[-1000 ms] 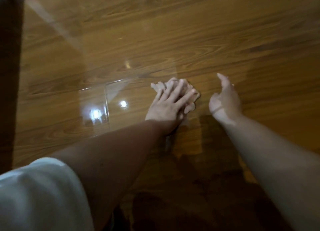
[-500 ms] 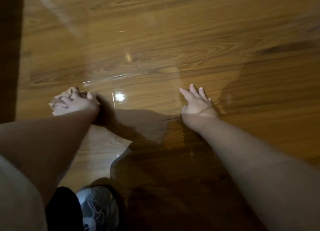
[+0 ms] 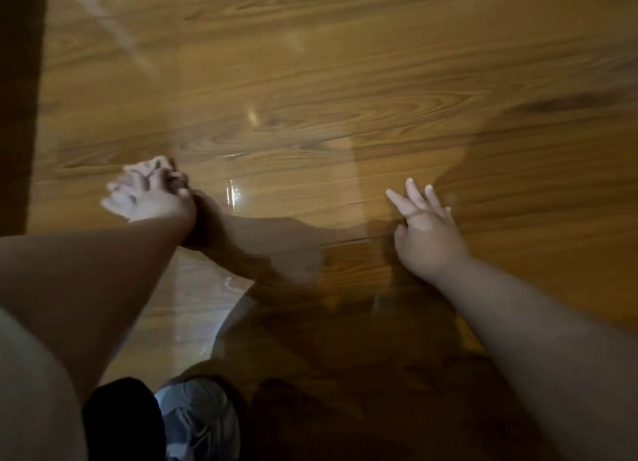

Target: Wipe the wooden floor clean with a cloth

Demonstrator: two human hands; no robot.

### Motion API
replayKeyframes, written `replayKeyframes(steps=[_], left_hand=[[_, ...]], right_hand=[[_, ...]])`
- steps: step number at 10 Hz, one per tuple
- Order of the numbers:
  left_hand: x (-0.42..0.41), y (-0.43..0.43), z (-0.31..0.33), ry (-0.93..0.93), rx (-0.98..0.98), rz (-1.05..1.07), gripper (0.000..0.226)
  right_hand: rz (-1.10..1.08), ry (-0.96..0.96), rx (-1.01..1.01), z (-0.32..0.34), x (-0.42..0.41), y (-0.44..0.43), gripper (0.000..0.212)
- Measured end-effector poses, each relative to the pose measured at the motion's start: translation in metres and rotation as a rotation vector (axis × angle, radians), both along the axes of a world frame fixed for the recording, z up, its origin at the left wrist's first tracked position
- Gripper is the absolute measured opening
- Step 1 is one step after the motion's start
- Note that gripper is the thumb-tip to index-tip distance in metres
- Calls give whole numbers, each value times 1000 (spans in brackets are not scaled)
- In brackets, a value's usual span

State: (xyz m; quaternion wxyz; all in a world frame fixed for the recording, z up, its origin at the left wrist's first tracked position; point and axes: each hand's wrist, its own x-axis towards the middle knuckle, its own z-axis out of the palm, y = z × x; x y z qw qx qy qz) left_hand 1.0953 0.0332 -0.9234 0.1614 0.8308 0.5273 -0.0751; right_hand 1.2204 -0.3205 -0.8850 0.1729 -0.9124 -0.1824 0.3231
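Why: left hand (image 3: 157, 198) bears down on the cloth (image 3: 114, 201) so it rubs the floor (image 3: 345, 81); right hand (image 3: 428, 233) likely props the body.
Left hand: fingers curled over cloth, clamping it to the boards; blurred.
Right hand: fingers straight and spread, flat on floor, holding nothing.
Cloth: under left hand, pale edge showing past its fingers, well apart from right hand.

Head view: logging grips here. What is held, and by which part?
The left hand grips the bunched cloth from above, against the floor; blur hides more. The right hand holds nothing.
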Motion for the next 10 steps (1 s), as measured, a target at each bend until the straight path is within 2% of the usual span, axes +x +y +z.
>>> replayKeyframes(steps=[1, 2, 3, 4, 5, 6, 7, 8, 9, 10], left_hand=[[32, -59, -1, 40, -51, -154, 58], [58, -105, 21, 133, -14, -204, 62], [56, -168, 29, -104, -155, -667, 58], [43, -225, 45, -291, -479, -1052, 60], [35, -235, 47, -364, -373, -989, 65], [31, -227, 43, -98, -221, -854, 67], [21, -211, 44, 172, -265, -852, 75], [4, -215, 49, 348, -216, -940, 89], [-10, -231, 52, 393, -214, -946, 93], [-18, -244, 54, 424, -217, -954, 93]], right_hand=[[18, 23, -28, -1, 3, -3, 60], [-84, 79, 49, 4, 4, -10, 58], [-244, -23, 107, 9, 2, -28, 60], [-365, -149, 101, 7, -8, -54, 56], [-279, -166, 86, 2, -39, -65, 52], [66, -144, 15, -4, -83, -57, 57], [261, -105, 25, -4, -122, -52, 55], [409, -234, 61, 1, -148, -72, 40], [439, -390, -78, 11, -153, -123, 28], [63, -372, -346, 12, -134, -199, 24]])
